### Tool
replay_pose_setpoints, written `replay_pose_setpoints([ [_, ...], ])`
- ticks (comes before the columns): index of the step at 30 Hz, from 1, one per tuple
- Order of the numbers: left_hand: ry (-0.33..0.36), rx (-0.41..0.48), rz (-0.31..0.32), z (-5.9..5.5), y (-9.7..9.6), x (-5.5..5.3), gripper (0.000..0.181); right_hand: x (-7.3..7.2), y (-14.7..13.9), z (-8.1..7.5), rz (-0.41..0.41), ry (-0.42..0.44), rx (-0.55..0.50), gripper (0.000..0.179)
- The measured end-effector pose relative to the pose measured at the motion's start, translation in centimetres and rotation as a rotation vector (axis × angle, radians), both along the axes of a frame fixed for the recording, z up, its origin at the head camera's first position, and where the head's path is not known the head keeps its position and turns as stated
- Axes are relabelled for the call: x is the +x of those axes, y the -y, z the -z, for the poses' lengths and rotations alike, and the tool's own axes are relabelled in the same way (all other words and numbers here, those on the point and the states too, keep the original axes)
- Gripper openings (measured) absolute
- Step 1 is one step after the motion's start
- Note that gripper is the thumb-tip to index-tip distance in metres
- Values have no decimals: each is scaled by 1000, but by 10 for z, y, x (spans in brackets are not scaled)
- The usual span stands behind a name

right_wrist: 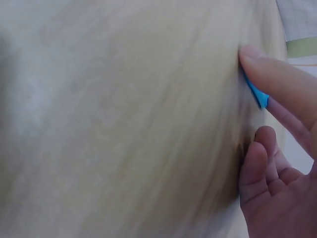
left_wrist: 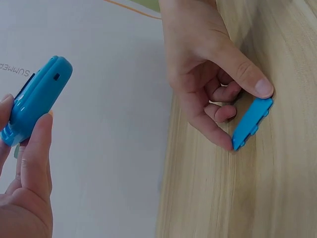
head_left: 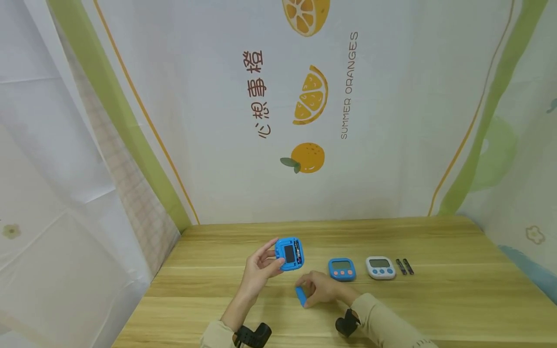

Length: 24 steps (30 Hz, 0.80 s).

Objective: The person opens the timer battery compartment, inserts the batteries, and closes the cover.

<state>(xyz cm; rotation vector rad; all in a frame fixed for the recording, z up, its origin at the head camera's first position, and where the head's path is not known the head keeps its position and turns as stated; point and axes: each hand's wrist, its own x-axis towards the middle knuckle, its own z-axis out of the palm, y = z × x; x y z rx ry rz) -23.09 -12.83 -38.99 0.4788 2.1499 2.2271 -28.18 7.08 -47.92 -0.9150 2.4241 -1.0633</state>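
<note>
Nearest the head camera, two beige sleeves with black wrist mounts reached onto the pale wooden worktop (head_left: pixel 435 290). The right hand (head_left: pixel 321 288) pinched a small blue battery cover (head_left: pixel 300 296) between thumb and forefinger, standing it on edge so its lower edge touched the wood; the remaining fingers curled loosely behind. The left hand (head_left: pixel 260 268) gripped a blue timer (head_left: pixel 289 253) raised off the worktop, back side facing up, with its open compartment showing what looked like batteries.

The cover was a thin, hard, flat plastic piece with small tabs along one edge, and the pinch sat only at its ends; it could likely have snapped out of the fingers and skidded across the smooth grain. The timer body was glossy and rounded at its corners, so a light hold might have let it rotate, and tilting it could have let the batteries drop out.

Further right lay a second blue timer (head_left: pixel 342 269), a white timer (head_left: pixel 380 267) and two dark loose batteries (head_left: pixel 404 266), all resting flat, well apart from both hands.
</note>
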Motion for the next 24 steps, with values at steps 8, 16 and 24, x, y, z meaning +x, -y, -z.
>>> replay_pose_setpoints([
  [8,24,-29,-14,-8,-3,5,51,2,0,-5,-9,77,-40,42],
  [16,30,-16,-6,-7,-3,5,52,3,-1,-7,14,120,-89,40],
  [24,18,-12,-3,-7,-3,7,51,4,-5,-7,29,135,-132,20],
])
